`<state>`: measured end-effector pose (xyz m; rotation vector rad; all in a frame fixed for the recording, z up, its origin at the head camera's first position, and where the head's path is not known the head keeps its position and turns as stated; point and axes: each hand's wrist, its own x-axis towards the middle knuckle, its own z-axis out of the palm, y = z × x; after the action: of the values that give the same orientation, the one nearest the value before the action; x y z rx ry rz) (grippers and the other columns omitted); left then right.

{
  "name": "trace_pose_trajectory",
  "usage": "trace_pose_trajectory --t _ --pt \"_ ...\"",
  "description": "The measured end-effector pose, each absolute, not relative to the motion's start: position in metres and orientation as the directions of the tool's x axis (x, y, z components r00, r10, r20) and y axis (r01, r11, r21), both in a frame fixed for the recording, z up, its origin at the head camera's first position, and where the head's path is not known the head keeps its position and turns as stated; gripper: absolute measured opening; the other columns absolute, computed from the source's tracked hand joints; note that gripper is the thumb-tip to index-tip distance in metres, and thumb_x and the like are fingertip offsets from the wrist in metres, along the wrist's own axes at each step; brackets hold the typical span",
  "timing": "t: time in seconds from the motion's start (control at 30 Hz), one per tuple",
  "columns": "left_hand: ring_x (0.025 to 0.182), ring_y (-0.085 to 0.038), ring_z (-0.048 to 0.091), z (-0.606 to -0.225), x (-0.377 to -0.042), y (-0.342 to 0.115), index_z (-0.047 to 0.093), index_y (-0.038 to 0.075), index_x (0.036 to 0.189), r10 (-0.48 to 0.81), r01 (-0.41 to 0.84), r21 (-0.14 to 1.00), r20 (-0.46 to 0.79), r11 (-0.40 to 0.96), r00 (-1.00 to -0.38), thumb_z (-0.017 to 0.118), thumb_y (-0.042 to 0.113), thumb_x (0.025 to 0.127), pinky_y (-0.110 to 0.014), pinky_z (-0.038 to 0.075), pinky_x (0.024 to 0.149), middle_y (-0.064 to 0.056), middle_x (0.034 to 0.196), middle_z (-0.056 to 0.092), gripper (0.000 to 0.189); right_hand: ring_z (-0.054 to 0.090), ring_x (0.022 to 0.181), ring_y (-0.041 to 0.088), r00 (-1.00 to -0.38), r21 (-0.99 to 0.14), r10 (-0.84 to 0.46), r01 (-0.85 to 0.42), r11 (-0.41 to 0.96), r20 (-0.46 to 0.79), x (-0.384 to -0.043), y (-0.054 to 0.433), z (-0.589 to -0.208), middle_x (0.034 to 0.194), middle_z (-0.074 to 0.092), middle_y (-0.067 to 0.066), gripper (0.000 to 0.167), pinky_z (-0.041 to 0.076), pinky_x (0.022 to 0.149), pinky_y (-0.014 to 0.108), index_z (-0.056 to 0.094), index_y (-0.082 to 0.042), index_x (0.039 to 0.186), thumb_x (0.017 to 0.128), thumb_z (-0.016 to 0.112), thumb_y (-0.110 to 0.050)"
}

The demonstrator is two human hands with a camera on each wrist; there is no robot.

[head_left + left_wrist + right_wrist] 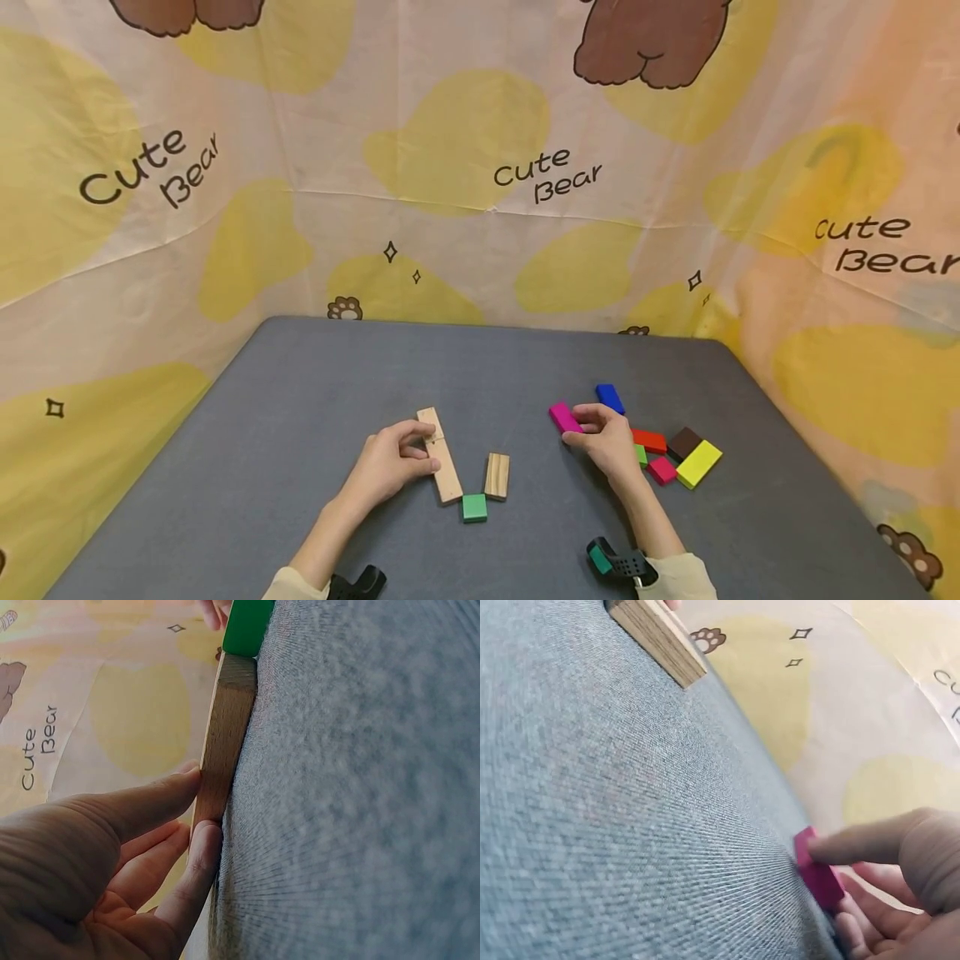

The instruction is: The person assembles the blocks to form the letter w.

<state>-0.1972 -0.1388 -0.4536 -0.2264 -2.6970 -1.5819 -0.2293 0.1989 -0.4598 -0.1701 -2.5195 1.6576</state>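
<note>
Two pale wooden blocks lie end to end, the longer wooden block towards me and the shorter one beyond it. My left hand is at their left side, thumb and fingers touching the wood; the left wrist view shows a fingertip against the side face. A green block sits at the near end, with another wooden block to its right. Farther right, my right hand pinches a magenta block between thumb and fingers, low over or on the tabletop.
Right of my right hand lie a blue block, a red block, a light green block, a dark brown block, a pinkish-red block and a yellow block. A patterned curtain surrounds the grey table.
</note>
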Motion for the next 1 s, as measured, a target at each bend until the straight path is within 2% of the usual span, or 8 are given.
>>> trace_pose_trajectory --t 0.27,0.37,0.53,0.73,0.87,1.0 --pt "0.08 -0.011 0.067 -0.453 -0.196 -0.14 0.07 0.008 0.118 0.127 0.132 0.87 0.08 0.476 -0.989 0.087 0.01 0.074 -0.033 0.052 0.067 -0.006 0.114 0.069 0.047 0.061 0.089 0.026 -0.999 -0.948 -0.052 -0.03 0.316 0.015 -0.222 0.201 -0.457 0.123 0.062 0.014 0.061 0.046 0.074 0.033 0.06 -0.004 0.13 0.075 0.086 -0.006" --pt "0.081 -0.011 0.067 -0.453 -0.197 -0.14 0.07 0.008 0.118 0.133 0.132 0.87 0.077 0.475 -0.988 0.087 0.01 0.075 -0.033 0.052 0.068 -0.006 0.114 0.069 0.047 0.061 0.09 0.025 -0.997 -0.953 -0.079 -0.048 0.3 0.025 -0.222 0.202 -0.458 0.126 0.06 0.015 0.063 0.046 0.075 0.031 0.058 -0.002 0.133 0.077 0.084 -0.004" --pt "0.08 -0.011 0.067 -0.454 -0.197 -0.14 0.07 0.008 0.118 0.132 0.131 0.869 0.077 0.477 -0.988 0.087 0.011 0.075 -0.033 0.052 0.068 -0.006 0.114 0.069 0.047 0.06 0.089 0.025 -0.996 -0.938 -0.08 -0.073 0.338 0.049 -0.224 0.201 -0.46 0.129 0.059 0.016 0.058 0.048 0.072 0.028 0.059 -0.002 0.132 0.078 0.082 -0.004" --pt "0.081 -0.011 0.067 -0.454 -0.197 -0.14 0.07 0.008 0.118 0.132 0.136 0.871 0.083 0.473 -0.988 0.087 0.01 0.074 -0.033 0.052 0.068 -0.006 0.114 0.069 0.047 0.059 0.089 0.024 -0.999 -0.928 -0.027 -0.052 0.37 0.045 -0.225 0.195 -0.461 0.123 0.062 0.012 0.052 0.048 0.07 0.03 0.064 -0.006 0.126 0.078 0.082 -0.001" --pt "0.08 -0.011 0.067 -0.454 -0.197 -0.14 0.07 0.007 0.117 0.139 0.146 0.871 0.091 0.468 -0.986 0.087 0.01 0.074 -0.033 0.052 0.067 -0.007 0.114 0.069 0.047 0.059 0.081 0.022 -0.999 -0.93 0.027 -0.019 0.366 0.031 -0.224 0.189 -0.462 0.116 0.063 0.011 0.05 0.046 0.064 0.028 0.065 -0.005 0.121 0.075 0.084 0.001" --pt "0.08 -0.011 0.067 -0.455 -0.196 -0.14 0.07 0.006 0.117 0.141 0.148 0.871 0.092 0.468 -0.986 0.087 0.01 0.074 -0.033 0.052 0.067 -0.007 0.113 0.069 0.047 0.06 0.072 0.022 -0.999 -0.941 0.027 -0.014 0.339 0.025 -0.222 0.183 -0.46 0.113 0.062 0.014 0.049 0.044 0.059 0.027 0.065 -0.002 0.119 0.074 0.084 0.001"
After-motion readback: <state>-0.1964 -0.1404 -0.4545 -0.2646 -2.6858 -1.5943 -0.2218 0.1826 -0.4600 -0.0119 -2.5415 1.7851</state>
